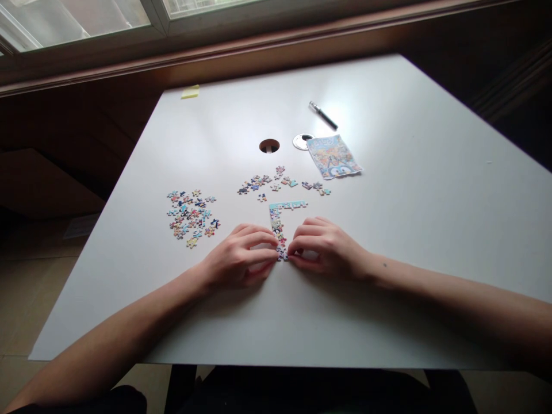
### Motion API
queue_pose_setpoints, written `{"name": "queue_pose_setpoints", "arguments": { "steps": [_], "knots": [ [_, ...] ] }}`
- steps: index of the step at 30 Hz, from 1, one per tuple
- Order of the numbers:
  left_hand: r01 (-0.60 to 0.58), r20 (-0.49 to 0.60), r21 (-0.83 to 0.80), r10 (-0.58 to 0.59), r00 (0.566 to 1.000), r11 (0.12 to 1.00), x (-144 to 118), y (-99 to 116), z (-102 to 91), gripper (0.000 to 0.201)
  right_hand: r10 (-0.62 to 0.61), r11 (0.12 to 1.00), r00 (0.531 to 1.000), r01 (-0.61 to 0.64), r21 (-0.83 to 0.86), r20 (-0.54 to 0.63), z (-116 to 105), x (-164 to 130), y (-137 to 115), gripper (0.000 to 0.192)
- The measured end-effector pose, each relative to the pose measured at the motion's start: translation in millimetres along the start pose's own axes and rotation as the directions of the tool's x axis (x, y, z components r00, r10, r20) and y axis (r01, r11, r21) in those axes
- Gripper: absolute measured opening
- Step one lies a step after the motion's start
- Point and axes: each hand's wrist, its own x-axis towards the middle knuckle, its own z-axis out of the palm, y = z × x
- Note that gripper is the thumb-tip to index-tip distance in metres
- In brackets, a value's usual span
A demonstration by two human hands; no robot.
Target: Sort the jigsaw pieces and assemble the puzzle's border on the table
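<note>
A partly joined jigsaw puzzle (276, 218) lies on the white table, with one strip across its top and another down its left side. At the lower end of the side strip is a puzzle piece (282, 253). My left hand (244, 253) presses its fingertips against this piece from the left. From the right, my right hand (325, 247) has its thumb and fingers closed at the same piece. Fingers partly cover where the piece meets the strip. Loose puzzle pieces (192, 215) lie in a heap left of my left hand.
More loose pieces (256, 183) are scattered beyond the strip. A crumpled picture sheet (334, 156) overlaps a round metal cover (301, 141). Beside it, a round hole (269, 146) opens in the table (431, 201). A dark pen (323, 115) and a yellow sticker (190, 92) lie farther back.
</note>
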Motion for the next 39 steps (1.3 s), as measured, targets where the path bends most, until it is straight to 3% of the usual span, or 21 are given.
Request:
{"name": "queue_pose_setpoints", "arguments": {
  "steps": [9, 17, 28, 39],
  "knots": [
    [-0.006, 0.036, 0.015, 0.005, 0.999, 1.000, 3, 2, -1.9, 0.021, -0.066, 0.993, 0.998, 0.067, -0.093, 0.013, -3, -2, -3, 0.016],
    [-0.011, 0.041, 0.001, 0.011, 0.999, 1.000, 3, 2, -2.0, 0.024, -0.006, 1.000, 0.999, 0.008, 0.025, -0.045, -2, -4, 1, 0.011],
    [0.066, 0.088, -0.055, -0.061, 0.994, 0.996, 6, 2, -6.4, 0.025, -0.184, 0.966, 0.976, 0.202, -0.160, 0.120, -12, -4, -1, 0.015],
    [0.059, 0.035, -0.119, -0.055, 0.998, 0.991, 4, -2, -4.6, 0.025, -0.233, 0.950, 0.962, 0.256, -0.179, 0.142, -9, -8, 4, 0.017]
  ]
}}
